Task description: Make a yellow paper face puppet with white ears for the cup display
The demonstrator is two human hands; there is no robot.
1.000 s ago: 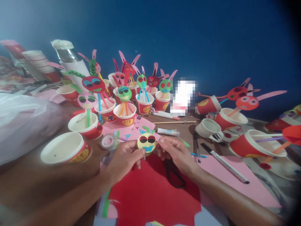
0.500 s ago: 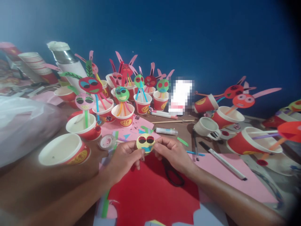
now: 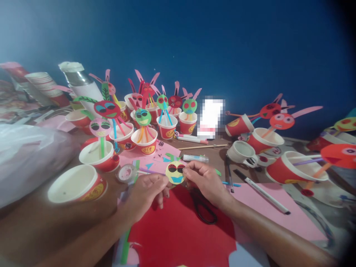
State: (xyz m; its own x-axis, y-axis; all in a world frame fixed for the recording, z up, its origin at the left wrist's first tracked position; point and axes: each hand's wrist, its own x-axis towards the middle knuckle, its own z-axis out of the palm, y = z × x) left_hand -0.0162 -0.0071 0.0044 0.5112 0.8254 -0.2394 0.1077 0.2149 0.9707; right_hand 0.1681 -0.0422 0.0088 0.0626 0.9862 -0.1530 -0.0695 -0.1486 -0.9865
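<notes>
Head view: right hand pinches round yellow paper face edgewise, likely leaving features uncovered; half-curled left hand alongside, grip unclear; flat red paper sheet below both.

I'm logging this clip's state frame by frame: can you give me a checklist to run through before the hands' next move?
1. Yellow paper face gripped: ok, the right hand pinches its right edge.
2. Left hand touching the face: cannot tell, its thumb tip is right at the left edge.
3. Features on the face: ok, two black eyes and a blue mouth show.
4. Scissor blades visible: not ok, only a black loop handle shows over the red paper, below the right hand.
5. Tipped red cup upright: not ok, it leans over near the wall.
</notes>
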